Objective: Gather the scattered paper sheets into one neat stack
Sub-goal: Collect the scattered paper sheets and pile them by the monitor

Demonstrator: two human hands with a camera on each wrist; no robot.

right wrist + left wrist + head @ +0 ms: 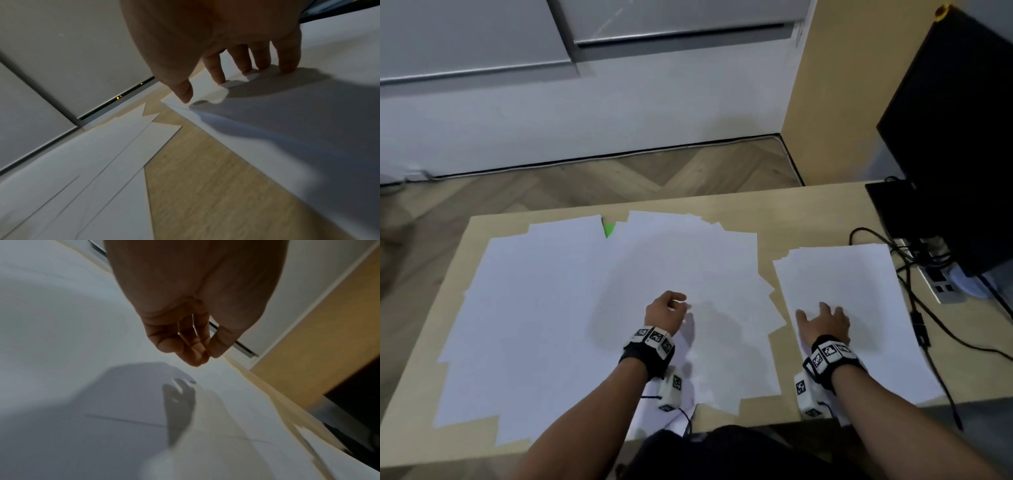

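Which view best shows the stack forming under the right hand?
The head view: the whole stack shows, edges slightly staggered, with the right hand flat on it, apart from the scattered sheets. The right wrist view shows only its near edge and the fingertips pressing. The left wrist view does not clearly show it.

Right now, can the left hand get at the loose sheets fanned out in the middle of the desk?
Probably yes. The left hand hovers just above the fanned sheets with nothing between them. The right hand is off to the side, pressing on the separate stack.
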